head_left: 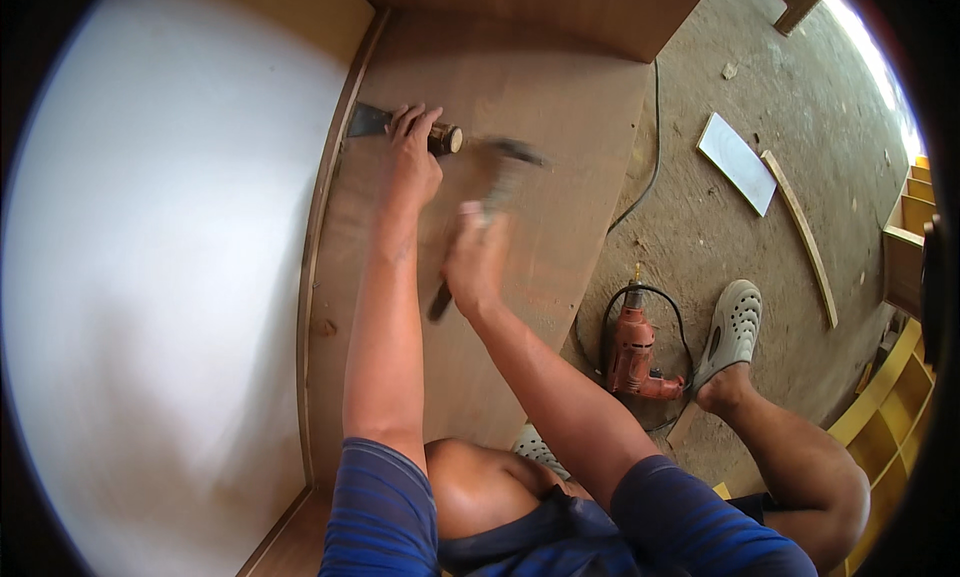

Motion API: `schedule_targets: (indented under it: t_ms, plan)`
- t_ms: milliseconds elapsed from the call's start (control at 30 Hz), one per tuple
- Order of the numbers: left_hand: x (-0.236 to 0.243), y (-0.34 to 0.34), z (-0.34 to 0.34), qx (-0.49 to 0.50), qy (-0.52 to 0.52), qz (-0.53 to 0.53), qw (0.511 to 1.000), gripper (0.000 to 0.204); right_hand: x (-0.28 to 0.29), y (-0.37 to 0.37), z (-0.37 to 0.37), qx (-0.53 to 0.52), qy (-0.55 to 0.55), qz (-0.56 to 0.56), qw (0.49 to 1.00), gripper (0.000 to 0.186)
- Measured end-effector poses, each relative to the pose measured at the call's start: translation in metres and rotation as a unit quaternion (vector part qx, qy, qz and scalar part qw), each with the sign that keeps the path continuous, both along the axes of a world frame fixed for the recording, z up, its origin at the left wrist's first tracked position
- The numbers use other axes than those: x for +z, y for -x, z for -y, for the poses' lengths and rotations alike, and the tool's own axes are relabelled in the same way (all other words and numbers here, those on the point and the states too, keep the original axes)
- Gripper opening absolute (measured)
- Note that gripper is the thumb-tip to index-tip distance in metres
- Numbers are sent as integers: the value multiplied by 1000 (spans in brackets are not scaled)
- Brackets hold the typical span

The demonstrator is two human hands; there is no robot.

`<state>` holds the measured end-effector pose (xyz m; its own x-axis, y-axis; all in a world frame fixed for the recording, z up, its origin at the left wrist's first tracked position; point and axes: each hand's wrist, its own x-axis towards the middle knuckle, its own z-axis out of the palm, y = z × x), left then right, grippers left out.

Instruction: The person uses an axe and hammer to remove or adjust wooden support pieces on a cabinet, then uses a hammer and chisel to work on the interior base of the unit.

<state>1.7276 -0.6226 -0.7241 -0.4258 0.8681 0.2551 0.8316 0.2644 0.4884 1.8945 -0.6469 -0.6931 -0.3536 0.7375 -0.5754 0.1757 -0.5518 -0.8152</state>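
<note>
My left hand (410,152) is closed around a wide-bladed chisel (369,121) with a wooden handle, lying low over the brown wooden panel (540,237). The chisel's broad dark blade points left, its edge at the thin wooden strip (322,192) that borders a white panel (170,227). In my right hand (476,262) is a hammer (514,151), smeared by motion. Its dark head is just right of the chisel's handle end and apart from it. The lower end of the hammer's handle sticks out below my fist.
On the rough floor to the right sit a red corded drill (632,347), its black cable (655,167), a white board piece (738,164) and a thin wooden strip (803,237). A brown upright panel (560,12) closes the far side. Yellow slatted frames (890,417) stand at far right.
</note>
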Motion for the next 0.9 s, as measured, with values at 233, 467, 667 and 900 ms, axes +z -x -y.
schedule_targets:
  t_ms: [233,467,667,900]
  plan:
    - [0,-1,3,7,5,-10,1000,62,-13,4,2,-34,-150,19,988,32]
    - [-3,3,1,18,22,9,1000,63,-9,0,-3,-40,-41,-25,998,31]
    - [5,0,2,22,13,7,1000,49,-4,-28,-31,71,26,-5,997,30]
    - [32,-8,3,19,-29,-33,999,38,-2,-57,-39,-53,33,-83,995,31]
